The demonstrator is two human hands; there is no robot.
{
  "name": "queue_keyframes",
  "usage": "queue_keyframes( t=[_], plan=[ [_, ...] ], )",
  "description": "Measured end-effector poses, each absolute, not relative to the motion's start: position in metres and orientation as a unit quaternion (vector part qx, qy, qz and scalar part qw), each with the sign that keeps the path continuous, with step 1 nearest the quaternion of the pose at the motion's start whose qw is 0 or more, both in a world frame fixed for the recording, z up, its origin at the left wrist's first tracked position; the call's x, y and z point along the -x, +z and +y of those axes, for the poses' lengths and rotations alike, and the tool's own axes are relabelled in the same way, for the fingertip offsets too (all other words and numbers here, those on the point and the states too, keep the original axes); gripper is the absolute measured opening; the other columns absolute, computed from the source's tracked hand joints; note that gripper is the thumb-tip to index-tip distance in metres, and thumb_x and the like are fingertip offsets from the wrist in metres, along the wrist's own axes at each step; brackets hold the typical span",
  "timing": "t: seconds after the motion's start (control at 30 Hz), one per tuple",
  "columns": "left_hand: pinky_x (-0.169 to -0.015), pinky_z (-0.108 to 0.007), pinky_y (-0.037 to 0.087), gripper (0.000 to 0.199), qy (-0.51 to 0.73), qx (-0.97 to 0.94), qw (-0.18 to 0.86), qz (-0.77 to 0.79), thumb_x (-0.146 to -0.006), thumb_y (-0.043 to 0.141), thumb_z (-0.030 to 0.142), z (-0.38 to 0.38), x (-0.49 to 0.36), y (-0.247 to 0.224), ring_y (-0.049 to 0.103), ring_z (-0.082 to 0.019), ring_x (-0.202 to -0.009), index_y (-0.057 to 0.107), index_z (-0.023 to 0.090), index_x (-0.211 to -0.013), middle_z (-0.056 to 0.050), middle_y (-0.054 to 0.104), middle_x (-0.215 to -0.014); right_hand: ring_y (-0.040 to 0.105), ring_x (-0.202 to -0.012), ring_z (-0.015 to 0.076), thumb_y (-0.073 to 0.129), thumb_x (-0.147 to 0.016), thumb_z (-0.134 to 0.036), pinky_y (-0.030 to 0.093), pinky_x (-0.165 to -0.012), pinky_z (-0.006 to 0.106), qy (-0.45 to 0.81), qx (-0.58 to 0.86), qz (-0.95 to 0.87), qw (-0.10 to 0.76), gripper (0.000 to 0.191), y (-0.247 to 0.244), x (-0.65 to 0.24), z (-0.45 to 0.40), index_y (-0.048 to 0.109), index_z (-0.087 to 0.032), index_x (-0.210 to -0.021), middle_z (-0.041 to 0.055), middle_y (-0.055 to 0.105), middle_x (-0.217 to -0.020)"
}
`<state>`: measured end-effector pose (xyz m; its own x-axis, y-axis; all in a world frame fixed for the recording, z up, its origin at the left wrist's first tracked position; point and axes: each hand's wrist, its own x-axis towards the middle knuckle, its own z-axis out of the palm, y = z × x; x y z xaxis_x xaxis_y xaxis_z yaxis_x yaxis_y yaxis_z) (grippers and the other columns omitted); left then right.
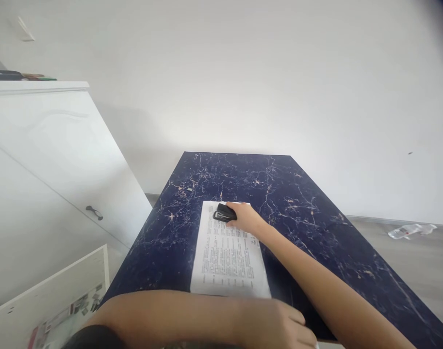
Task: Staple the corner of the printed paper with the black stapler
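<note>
1. Your right fingers [234, 207] grip the stapler [223, 213] over the far end of the paper [226, 257]; a loose squeeze could let it slip.
2. Your left fingers [304, 333] are blurry; I can't tell if they hold anything.
3. The paper lies on the desk [163, 257]; your left arm [170, 315] crosses its near end, and a drag could pull it crooked.

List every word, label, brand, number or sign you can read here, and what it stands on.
None can be read.
Paper: rows of print, all too small and blurred to read; faint marks at its right edge are unreadable too.
Stapler: no lettering can be made out.
Drawer: red and dark patches inside, too blurred to tell if they are text.
Clear plastic: a small reddish mark, unreadable.
</note>
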<state>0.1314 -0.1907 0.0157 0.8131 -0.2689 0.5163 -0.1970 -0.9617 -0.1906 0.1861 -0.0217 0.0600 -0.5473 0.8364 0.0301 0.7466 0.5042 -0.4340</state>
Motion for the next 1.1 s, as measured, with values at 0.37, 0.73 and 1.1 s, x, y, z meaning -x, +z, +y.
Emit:
queue_keyframes(
  t=[0.37,0.73,1.1],
  plan=[
    [-0.089,-0.040,0.050,0.030,-0.426,0.748,-0.033,-0.507,-0.108,0.043,0.036,-0.017,0.009,0.057,0.065,-0.023,-0.094,0.065,0.020,-0.095,-0.007,0.072,-0.094,0.072,-0.085,0.0265,0.081,-0.073,-0.019,0.045,-0.069,0.030,0.168,0.468,-0.854,0.152,0.030,0.057,-0.234,-0.031,0.072,-0.023,-0.102,0.0054,0.079,-0.095],
    [-0.106,-0.049,0.045,0.023,-0.206,0.820,-0.037,-0.533,-0.098,0.064,0.030,-0.008,-0.007,0.010,0.058,-0.032,-0.122,0.065,0.017,-0.117,-0.013,0.066,-0.129,0.069,-0.078,0.0252,0.078,-0.074,-0.031,0.049,-0.067,0.035,0.132,0.596,-0.765,0.204,0.026,0.096,-0.363,0.001,0.075,-0.021,-0.098,0.0045,0.076,-0.086],
    [-0.092,-0.035,0.049,0.013,-0.367,0.766,-0.263,-0.458,-0.095,0.066,0.032,-0.003,0.002,0.024,0.068,-0.019,-0.096,0.060,0.022,-0.101,-0.002,0.071,-0.101,0.069,-0.082,0.0247,0.074,-0.079,-0.033,0.048,-0.074,0.035,0.179,0.525,-0.817,0.159,0.019,0.058,-0.372,0.005,0.073,-0.022,-0.095,0.0018,0.076,-0.089]
  ],
)
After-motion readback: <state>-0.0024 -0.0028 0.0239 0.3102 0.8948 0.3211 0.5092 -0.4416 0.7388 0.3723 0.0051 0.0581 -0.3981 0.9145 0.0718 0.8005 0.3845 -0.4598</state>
